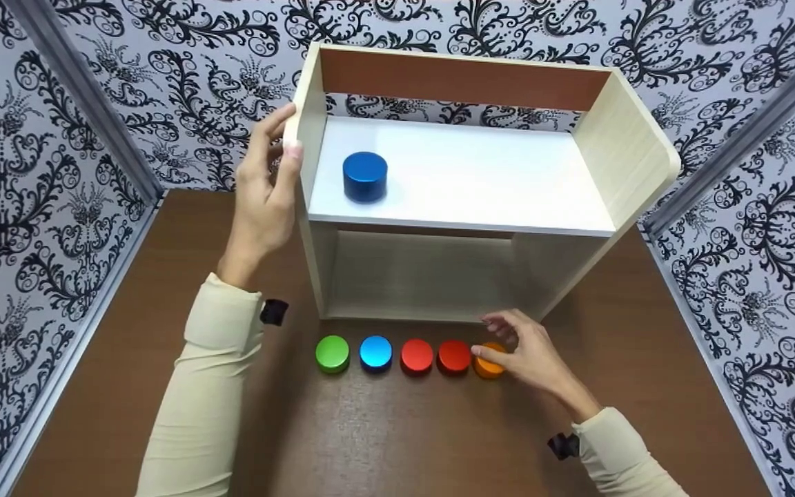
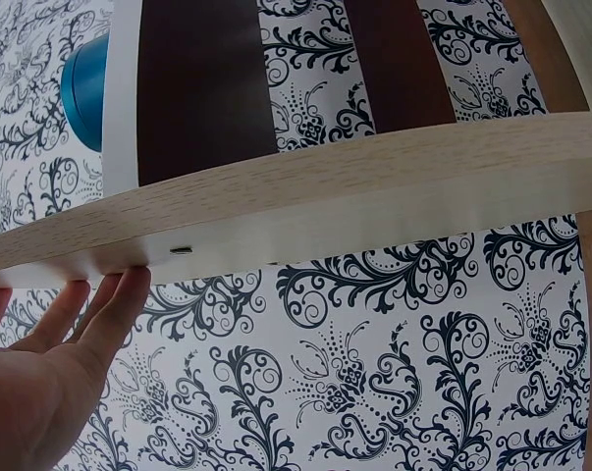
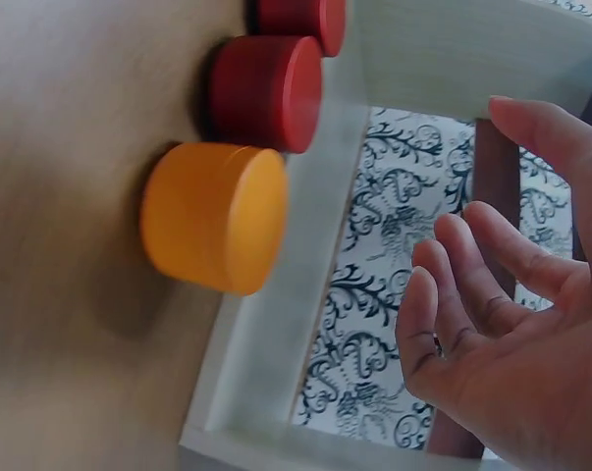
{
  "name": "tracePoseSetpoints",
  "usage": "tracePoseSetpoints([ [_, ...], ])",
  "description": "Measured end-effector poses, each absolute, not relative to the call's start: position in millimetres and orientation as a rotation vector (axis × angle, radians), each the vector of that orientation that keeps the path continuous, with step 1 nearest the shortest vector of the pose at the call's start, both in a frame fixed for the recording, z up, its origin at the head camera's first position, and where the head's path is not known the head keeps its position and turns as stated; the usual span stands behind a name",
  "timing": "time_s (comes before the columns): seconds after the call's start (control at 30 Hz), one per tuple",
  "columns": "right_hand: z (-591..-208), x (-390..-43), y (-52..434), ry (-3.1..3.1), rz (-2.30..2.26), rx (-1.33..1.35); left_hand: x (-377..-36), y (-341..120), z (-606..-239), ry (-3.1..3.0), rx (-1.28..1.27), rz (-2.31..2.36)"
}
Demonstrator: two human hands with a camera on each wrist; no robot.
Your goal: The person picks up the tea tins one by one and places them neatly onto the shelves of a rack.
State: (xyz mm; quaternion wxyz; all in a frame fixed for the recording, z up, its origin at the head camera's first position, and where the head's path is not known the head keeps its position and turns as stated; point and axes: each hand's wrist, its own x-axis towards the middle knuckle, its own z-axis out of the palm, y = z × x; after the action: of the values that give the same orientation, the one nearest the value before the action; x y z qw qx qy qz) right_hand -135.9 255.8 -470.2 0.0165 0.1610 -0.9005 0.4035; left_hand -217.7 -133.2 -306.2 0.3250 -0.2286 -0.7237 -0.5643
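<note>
My left hand (image 1: 263,193) touches the left side panel (image 2: 305,196) of a small wooden shelf unit (image 1: 639,159) with its fingertips. In the left wrist view these fingertips rest against the panel's outer face. My right hand (image 1: 525,352), fingers spread and slightly bent, hovers above an orange round container (image 3: 212,216). In the right wrist view a gap shows between them. Left of it, two red round containers (image 1: 454,356), a light blue one (image 1: 375,353) and a green one (image 1: 332,354) stand in a row. A dark blue container (image 1: 365,177) sits on the white upper shelf (image 1: 480,179).
The shelf unit stands on a brown table (image 1: 370,442), behind the row of containers. Below the white board is an open lower compartment (image 1: 425,276). Patterned walls (image 1: 45,172) with grey metal corner strips (image 1: 83,90) enclose the table at the back and sides.
</note>
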Motion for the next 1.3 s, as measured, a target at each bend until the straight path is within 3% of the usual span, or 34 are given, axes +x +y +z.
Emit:
tracePoseSetpoints([
  [1.3, -531.6, -131.5, 292.2, -3.013, 1.181, 0.366, -218.2, -133.6, -307.1, -1.921, -0.581, -1.475],
])
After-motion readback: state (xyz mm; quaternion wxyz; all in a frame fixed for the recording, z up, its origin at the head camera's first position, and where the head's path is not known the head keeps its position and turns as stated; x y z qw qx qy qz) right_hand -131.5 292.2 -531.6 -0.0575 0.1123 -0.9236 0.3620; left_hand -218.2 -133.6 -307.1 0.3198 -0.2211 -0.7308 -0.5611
